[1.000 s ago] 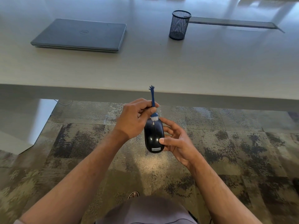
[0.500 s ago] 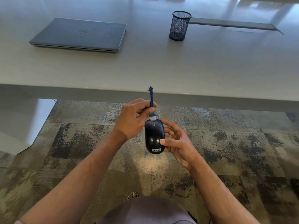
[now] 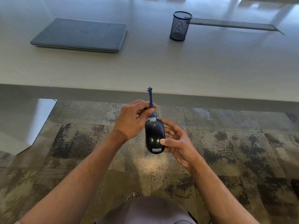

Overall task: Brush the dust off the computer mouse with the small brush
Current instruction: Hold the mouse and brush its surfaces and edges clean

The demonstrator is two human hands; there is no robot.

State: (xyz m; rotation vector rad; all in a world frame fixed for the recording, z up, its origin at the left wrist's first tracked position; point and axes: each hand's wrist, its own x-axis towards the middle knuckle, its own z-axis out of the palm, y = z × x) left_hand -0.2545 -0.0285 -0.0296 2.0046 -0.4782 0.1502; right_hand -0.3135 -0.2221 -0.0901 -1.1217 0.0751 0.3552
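Note:
A glossy black computer mouse (image 3: 154, 135) with a white label at its near end is held in the air over the carpet, in front of the table's edge. My right hand (image 3: 177, 143) grips it from the right, thumb on top and fingers underneath. My left hand (image 3: 132, 121) pinches the thin blue handle of a small brush (image 3: 151, 109) that stands nearly upright. Its white bristles touch the far left end of the mouse.
A pale table (image 3: 161, 65) spans the view ahead. On it lie a shut grey laptop (image 3: 80, 35) at the left, a black mesh pen cup (image 3: 180, 25) and a flat grey cable flap (image 3: 234, 25) at the right. Patterned carpet (image 3: 226, 151) lies below.
The brush tip has slid from the middle of the mouse's far end towards its left side. The mouse and my right hand have barely moved.

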